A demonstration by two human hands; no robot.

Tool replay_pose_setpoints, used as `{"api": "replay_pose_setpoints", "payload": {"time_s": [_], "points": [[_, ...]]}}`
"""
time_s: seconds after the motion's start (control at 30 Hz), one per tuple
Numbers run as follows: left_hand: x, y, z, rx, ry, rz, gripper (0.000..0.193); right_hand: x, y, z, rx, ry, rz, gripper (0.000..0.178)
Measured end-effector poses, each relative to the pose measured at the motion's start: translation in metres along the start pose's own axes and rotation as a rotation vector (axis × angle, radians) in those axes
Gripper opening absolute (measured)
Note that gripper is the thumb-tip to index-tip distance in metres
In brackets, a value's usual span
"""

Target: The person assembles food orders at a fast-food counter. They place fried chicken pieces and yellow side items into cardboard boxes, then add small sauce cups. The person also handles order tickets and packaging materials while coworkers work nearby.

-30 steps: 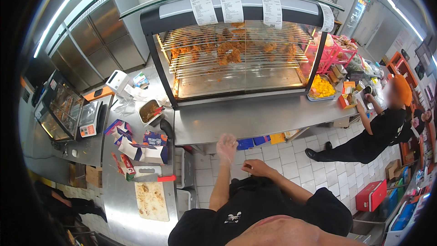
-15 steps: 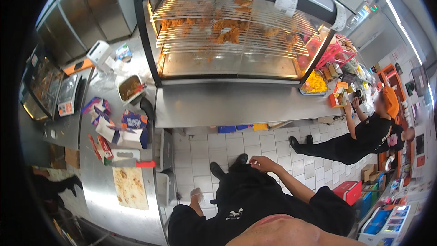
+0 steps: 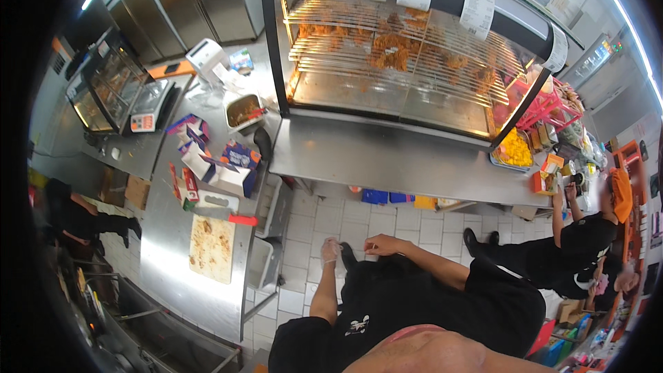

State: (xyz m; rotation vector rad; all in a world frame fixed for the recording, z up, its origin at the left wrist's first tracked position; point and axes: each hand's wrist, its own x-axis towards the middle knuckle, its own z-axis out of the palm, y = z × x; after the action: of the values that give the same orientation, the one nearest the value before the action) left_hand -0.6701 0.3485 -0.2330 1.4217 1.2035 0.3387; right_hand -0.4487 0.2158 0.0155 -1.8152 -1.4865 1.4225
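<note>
My left hand [image 3: 330, 251], in what looks like a clear thin glove, hangs over the tiled floor beside the steel table [image 3: 162, 255]. Its fingers are small and blurred, and nothing shows in it. Before my waist is my right hand [image 3: 382, 244], bare, with loosely bent fingers and nothing visible between them. On the table, left of my hands, a stained cutting board [image 3: 212, 252] lies near a knife with a red handle [image 3: 243, 220]. Behind the knife is a white board [image 3: 219, 200]. Open purple and white cartons [image 3: 231, 177] stand farther back.
Ahead stands a heated glass cabinet with fried pieces [image 3: 392, 52] on racks, above a steel counter [image 3: 387, 155]. A steel pan [image 3: 243, 112] sits at its left. To the right, a person in an orange cap [image 3: 587, 231] works at the counter. Another person [image 3: 83, 217] is far left.
The view has swung left, so the counter and table sit farther right. My left hand has come up and forward, closer to my right hand, which stays before my waist.
</note>
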Motion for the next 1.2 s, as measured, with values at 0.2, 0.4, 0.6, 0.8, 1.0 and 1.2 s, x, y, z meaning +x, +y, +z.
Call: {"api": "replay_pose_setpoints", "payload": {"time_s": [0.2, 0.4, 0.6, 0.8, 1.0, 1.2], "points": [[-0.008, 0.059, -0.004, -0.190, -0.078, -0.101, 0.027, -0.030, -0.083, -0.270, -0.280, 0.841, -0.333, 0.017], [-0.023, 0.046, -0.027, -0.177, 0.068, -0.349, 0.036, -0.121, -0.213, -0.562, -1.064, 1.812, -0.694, 0.022], [-0.060, 0.046, -0.010, 0.228, 0.126, -0.200, 0.034, -0.139, -0.226, -0.687, -1.308, 1.538, -0.452, 0.032], [-0.115, 0.065, 0.063, -0.349, 0.221, -0.429, 0.034, -0.153, -0.213, -0.691, -1.320, 1.449, -0.355, 0.042], [-0.155, 0.014, 0.089, 0.841, -0.080, -0.210, 0.040, -0.236, -0.170, -0.695, -1.430, 1.457, -0.002, 0.057], [-0.155, -0.029, 0.080, 1.001, -0.199, -0.212, 0.045, -0.297, -0.078, -0.765, -2.018, 1.256, -0.449, 0.041]]}}
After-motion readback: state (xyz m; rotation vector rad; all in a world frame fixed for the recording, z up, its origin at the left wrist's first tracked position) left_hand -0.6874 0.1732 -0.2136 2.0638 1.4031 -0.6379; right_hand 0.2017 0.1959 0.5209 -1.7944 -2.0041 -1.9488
